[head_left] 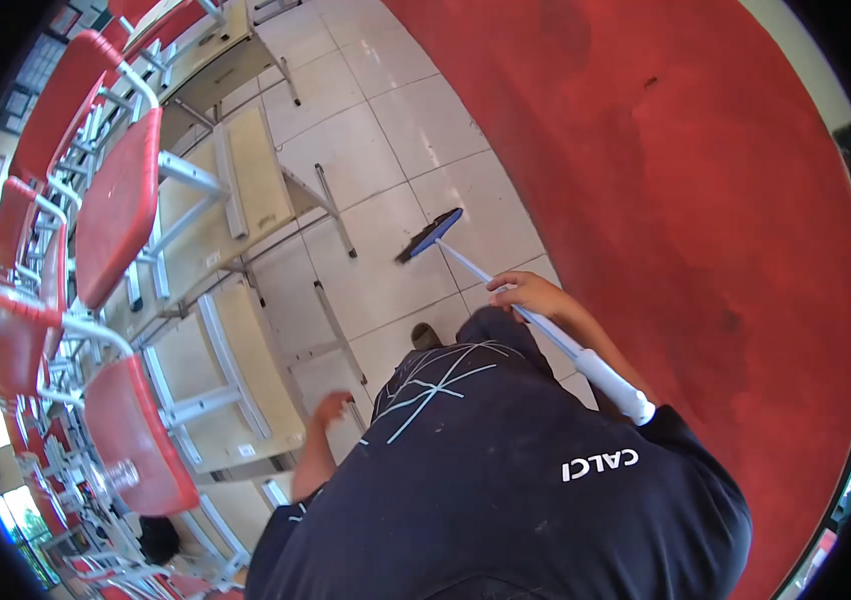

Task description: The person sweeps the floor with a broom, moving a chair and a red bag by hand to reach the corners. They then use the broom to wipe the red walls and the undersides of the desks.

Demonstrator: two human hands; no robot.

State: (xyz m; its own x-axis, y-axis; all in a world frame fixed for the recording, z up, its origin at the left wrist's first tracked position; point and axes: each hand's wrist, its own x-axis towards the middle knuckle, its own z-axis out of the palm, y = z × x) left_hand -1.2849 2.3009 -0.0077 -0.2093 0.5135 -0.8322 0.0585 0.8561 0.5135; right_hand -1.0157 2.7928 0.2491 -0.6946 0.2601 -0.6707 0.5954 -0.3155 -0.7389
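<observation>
My right hand [526,292] is wrapped round the pale handle of a broom [463,261]. The handle's thick white grip end [614,386] lies along my forearm, near my dark shirt. Ahead of my feet, the blue broom head [432,233] with dark bristles rests at the tiled floor [386,290]. On the other side, my left hand [330,407] hangs low beside the desks with loosely extended fingers and holds nothing. It is nearest a metal desk leg [337,318]. One shoe [426,336] shows below the shirt hem.
Wooden desks [254,160] with metal legs line the left. Red chairs [121,215] sit upturned or stacked on them, and a clear plastic item [118,478] lies by one seat. A wide red surface [686,200] borders the tiles on the right.
</observation>
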